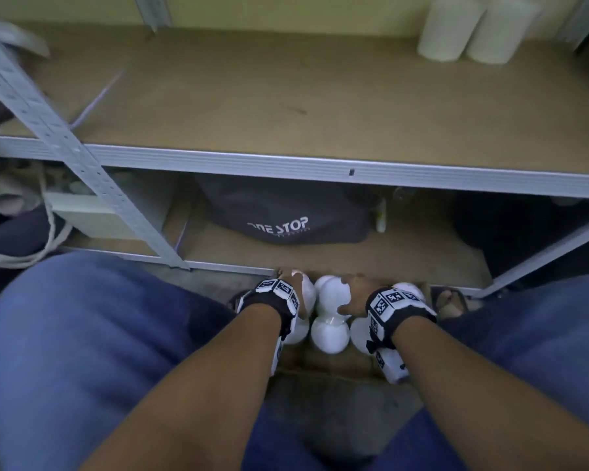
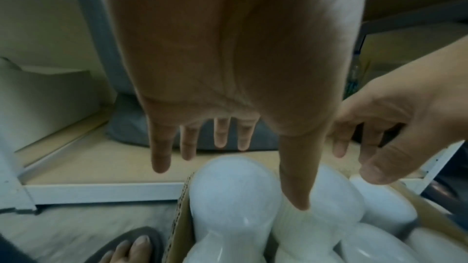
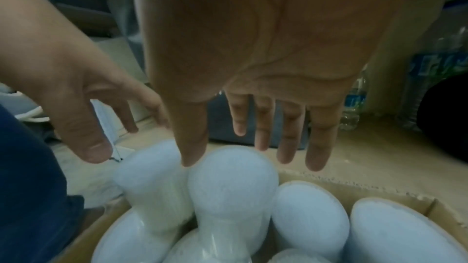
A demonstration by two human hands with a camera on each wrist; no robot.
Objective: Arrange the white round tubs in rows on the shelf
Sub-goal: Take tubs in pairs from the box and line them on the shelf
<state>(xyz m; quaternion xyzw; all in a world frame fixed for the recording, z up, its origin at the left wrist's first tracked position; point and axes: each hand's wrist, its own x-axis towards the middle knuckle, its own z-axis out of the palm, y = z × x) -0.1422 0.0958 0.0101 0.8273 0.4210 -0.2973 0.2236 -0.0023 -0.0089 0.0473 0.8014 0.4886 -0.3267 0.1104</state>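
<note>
Several white round tub stacks, wrapped in clear film, stand upright in a cardboard box on the floor between my knees. My left hand hovers over the leftmost stacks with fingers straight and spread, its thumb pointing down between two tops. My right hand is likewise spread over the middle stack, and its thumb tip touches that stack's top. Neither hand grips anything. On the brown shelf board two more white stacks stand at the back right.
A grey metal rail edges the shelf, and a perforated brace slants across its left side. A dark bag lies on the lower shelf. Water bottles stand to the right. My sandalled foot is beside the box.
</note>
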